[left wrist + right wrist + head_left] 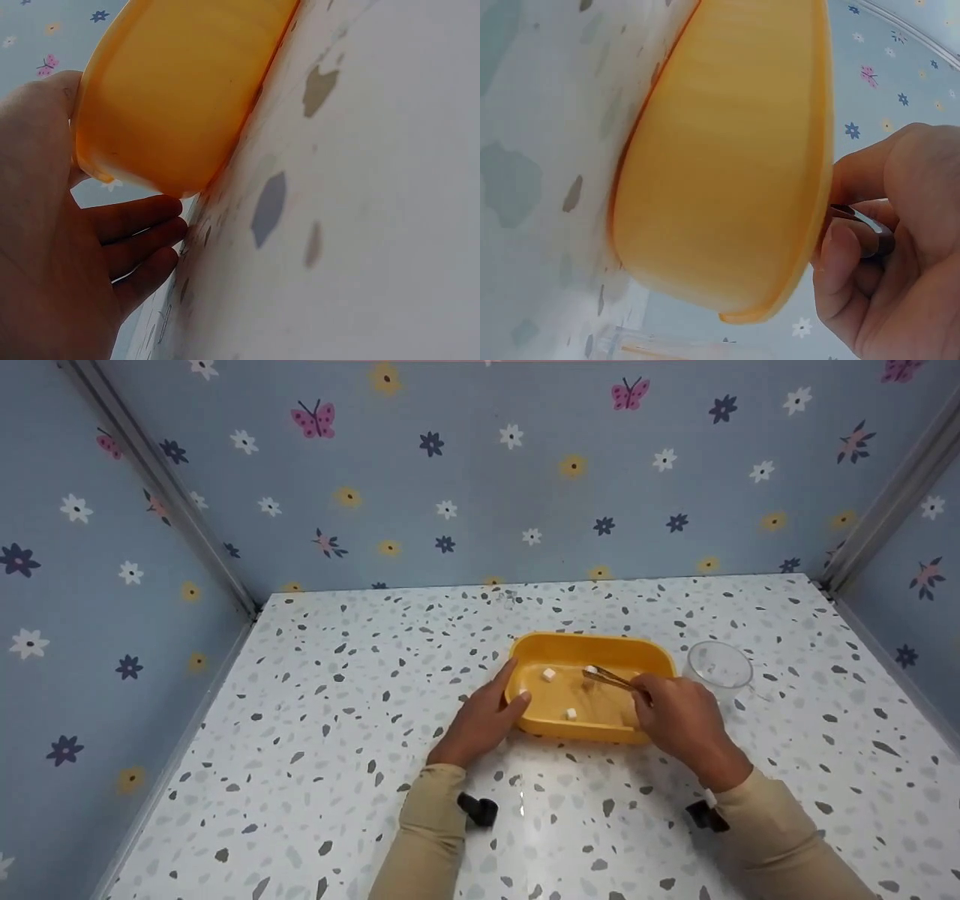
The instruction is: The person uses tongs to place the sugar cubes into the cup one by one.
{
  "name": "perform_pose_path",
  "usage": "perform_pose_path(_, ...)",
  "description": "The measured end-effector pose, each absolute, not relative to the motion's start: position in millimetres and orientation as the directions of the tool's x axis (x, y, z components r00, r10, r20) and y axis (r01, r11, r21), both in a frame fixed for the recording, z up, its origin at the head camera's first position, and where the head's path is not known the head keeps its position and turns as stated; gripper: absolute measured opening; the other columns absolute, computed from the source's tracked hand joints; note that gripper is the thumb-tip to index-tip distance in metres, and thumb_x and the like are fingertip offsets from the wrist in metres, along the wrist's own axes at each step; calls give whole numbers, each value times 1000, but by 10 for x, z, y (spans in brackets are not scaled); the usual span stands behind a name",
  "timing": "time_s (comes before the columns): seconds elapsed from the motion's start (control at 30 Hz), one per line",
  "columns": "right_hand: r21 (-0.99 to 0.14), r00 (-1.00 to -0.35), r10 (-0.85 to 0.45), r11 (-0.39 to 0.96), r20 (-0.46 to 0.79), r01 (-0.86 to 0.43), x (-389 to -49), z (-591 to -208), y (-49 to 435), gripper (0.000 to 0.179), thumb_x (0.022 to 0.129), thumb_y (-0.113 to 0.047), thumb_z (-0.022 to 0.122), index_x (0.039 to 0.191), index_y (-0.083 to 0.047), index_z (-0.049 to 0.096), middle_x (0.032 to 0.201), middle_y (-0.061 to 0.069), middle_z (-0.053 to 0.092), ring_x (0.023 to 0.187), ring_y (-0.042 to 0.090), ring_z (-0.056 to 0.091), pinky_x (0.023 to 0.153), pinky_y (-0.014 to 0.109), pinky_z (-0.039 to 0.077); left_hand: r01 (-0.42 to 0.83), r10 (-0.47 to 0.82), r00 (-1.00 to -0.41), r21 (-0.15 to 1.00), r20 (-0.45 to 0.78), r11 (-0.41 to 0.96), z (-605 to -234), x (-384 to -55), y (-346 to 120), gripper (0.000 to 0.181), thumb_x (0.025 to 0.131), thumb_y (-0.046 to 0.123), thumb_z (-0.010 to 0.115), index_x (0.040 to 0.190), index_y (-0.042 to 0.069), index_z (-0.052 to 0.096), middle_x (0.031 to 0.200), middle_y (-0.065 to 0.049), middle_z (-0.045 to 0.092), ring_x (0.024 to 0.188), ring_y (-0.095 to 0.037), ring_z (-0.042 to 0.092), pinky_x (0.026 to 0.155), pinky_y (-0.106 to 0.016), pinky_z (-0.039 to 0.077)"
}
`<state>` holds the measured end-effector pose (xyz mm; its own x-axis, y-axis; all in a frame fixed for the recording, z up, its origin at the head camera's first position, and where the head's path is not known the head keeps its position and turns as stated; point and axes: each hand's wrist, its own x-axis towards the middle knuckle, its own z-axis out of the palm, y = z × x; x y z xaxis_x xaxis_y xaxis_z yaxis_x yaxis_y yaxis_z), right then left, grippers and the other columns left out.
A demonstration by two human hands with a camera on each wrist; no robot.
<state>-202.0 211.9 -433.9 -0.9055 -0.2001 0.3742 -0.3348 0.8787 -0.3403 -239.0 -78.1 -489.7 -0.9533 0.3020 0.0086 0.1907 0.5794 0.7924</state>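
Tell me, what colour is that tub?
Yellow-orange: the tub shows best in the head view.

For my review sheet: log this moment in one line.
left hand: steadies yellow tub | right hand: holds tongs on white cube | clear cup: beside tub

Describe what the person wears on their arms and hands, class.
Both arms wear long beige sleeves, left sleeve and right sleeve, ending at the wrists. A small black device sits by each wrist. The left hand and right hand are bare, without gloves.

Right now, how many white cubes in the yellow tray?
3: one back-left, one near the front, one at the tongs' tip. The right hand may hide more.
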Motion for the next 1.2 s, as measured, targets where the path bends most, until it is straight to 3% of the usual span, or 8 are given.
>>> perform_pose_path(0.4, -290, -888, -198, 896, 415, -336, -1961, -4206, 2135, 13, 90, -6, 70, 99, 1, 75, 79, 12, 71, 57, 21, 53, 55, 38, 48, 180, 298, -954, 806, 5, 563, -4910, -2387, -787, 69, 103, 50, 48, 162, 34, 16, 161, -1, 32, 144, -22, 35, 116, -42, 29)
perform_pose_path(1.2, -289, -864, -187, 891, 468, -349, -1873, -3982, 2248, 13, 89, -5, 69, 98, 3, 75, 82, 15, 73, 61, 23, 62, 57, 43, 54, 178, 298, -955, 809, 4, 560, -4917, -2399, -786, 69, 102, 53, 47, 161, 37, 15, 161, 1, 32, 142, -20, 37, 115, -42, 31)
